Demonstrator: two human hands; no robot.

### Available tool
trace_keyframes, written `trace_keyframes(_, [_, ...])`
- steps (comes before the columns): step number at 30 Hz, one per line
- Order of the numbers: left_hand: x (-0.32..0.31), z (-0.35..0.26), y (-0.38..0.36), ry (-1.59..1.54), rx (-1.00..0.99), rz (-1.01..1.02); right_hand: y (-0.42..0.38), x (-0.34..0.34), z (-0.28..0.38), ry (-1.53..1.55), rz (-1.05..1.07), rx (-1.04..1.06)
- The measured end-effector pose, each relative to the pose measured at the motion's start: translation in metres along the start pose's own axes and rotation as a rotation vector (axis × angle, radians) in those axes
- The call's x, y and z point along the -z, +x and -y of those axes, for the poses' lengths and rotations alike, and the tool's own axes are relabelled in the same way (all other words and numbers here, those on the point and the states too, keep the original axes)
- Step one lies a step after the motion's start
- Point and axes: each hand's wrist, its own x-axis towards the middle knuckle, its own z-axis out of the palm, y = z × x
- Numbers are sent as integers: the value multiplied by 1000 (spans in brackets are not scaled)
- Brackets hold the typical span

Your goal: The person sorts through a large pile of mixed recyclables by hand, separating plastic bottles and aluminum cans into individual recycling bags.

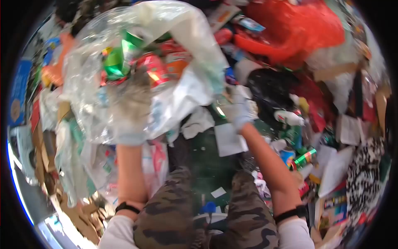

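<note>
My left hand [129, 103], in a pale glove and blurred by motion, is over the near part of a large clear plastic bag [186, 25]. Crushed cans fill the bag's opening, among them a green can [114, 64] and a red can [153, 68] just beyond my left fingers. Whether those fingers grip anything is too blurred to tell. My right hand [238, 106], also gloved, is at the bag's right edge, close to small scraps; its fingers are smeared. A white sheet [229, 140] lies just below it.
A red plastic bag [290, 31] lies at the upper right, with a black bag [271, 93] below it. Mixed waste surrounds both hands. A green can [305, 156] lies on the right, and a blue box [20, 93] stands at the far left.
</note>
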Motion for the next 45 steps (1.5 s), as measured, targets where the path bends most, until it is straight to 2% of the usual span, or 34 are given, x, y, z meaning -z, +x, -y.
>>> trace_keyframes(1, [0, 1, -14, 8, 62, 87, -2, -13, -16, 5, -113, 264])
trace_keyframes(3, [-3, 22, -37, -51, 125, 133, -12, -32, -50, -683, 215, 48])
trace_keyframes(5, [6, 47, -42, 93, 151, 244, -27, -37, -58, -939, 195, 97])
trace_keyframes(6, [11, 65, -50, 388, 45, 270, -33, -41, -63, -1016, 202, 134])
trace_keyframes(7, [15, 81, -55, 560, 118, 249, -36, -39, -59, -1085, 212, 180])
trace_keyframes(8, [10, 93, -58, 791, 216, 403, -36, -29, -57, -783, 296, 31])
trace_keyframes(9, [-2, 107, -63, 920, 411, 287, -40, -17, -57, -782, 292, 32])
trace_keyframes(11, [25, 127, -60, 1007, 412, 191, -51, 6, -53, 88, 270, -466])
trace_keyframes(12, [32, 135, -61, 1004, 323, 120, -62, 25, -42, 335, 313, -495])
trace_keyframes(13, [40, 139, -57, 971, 332, 92, -75, 44, -27, 583, 355, -531])
trace_keyframes(15, [55, 152, -49, 1016, 335, 156, -100, 56, -16, 928, 428, -468])
trace_keyframes(17, [41, 153, -50, 856, 557, 356, -118, 56, 7, 971, 494, -452])
trace_keyframes(19, [32, 149, -61, 911, 657, 344, -127, 56, 8, 994, 529, -432])
trace_keyframes(20, [30, 150, -65, 1080, 563, 425, -130, 51, 1, 948, 529, -452])
trace_keyframes(21, [29, 154, -69, 1233, 462, 518, -133, 50, -2, 820, 518, -388])
trace_keyframes(22, [32, 159, -70, 1109, 488, 470, -135, 48, -5, 689, 503, -328])
trace_keyframes(23, [37, 160, -70, 1123, 450, 469, -144, 38, -11, 709, 263, -211])
trace_keyframes(26, [37, 159, -74, 1039, 404, 549, -145, 43, -8, 627, 339, -222])
trace_keyframes(28, [34, 160, -77, 1059, 318, 448, -145, 53, 15, 723, 426, -452])
trace_keyframes(29, [35, 162, -76, 1055, 317, 450, -147, 51, 10, 719, 424, -451])
trace_keyframes(31, [42, 161, -77, 1538, 41, 629, -152, 45, 8, 577, 258, -357])
trace_keyframes(32, [54, 163, -77, 1607, -64, 623, -155, 49, 8, 489, 255, -295])
trace_keyframes(33, [56, 167, -77, 1612, -63, 616, -153, 49, 12, 493, 261, -295])
trace_keyframes(35, [57, 174, -73, 1443, 17, 415, -147, 46, 20, 633, 250, -328])
trace_keyframes(36, [63, 176, -72, 1378, 39, 352, -140, 57, 30, 581, 364, -412])
trace_keyframes(37, [61, 176, -71, 1379, 35, 343, -139, 68, 26, 582, 374, -411])
trace_keyframes(39, [52, 175, -65, 1171, 82, 223, -141, 90, 14, 168, 449, -319])
trace_keyframes(40, [62, 176, -59, 1211, 72, 175, -145, 95, -16, 47, 44, -107])
trace_keyframes(41, [75, 179, -56, 1221, 64, 154, -137, 124, -20, -178, -156, -157])
trace_keyframes(42, [88, 183, -55, 1155, 123, 119, -136, 139, -57, -102, -470, -195])
trace_keyframes(43, [94, 184, -55, 1084, 180, 95, -137, 160, -85, -530, -649, -196])
trace_keyframes(44, [89, 183, -56, 950, 384, -71, -134, 173, -104, -772, -641, -216])
trace_keyframes(45, [96, 186, -54, 946, 380, -80, -132, 182, -118, -1022, -628, -232])
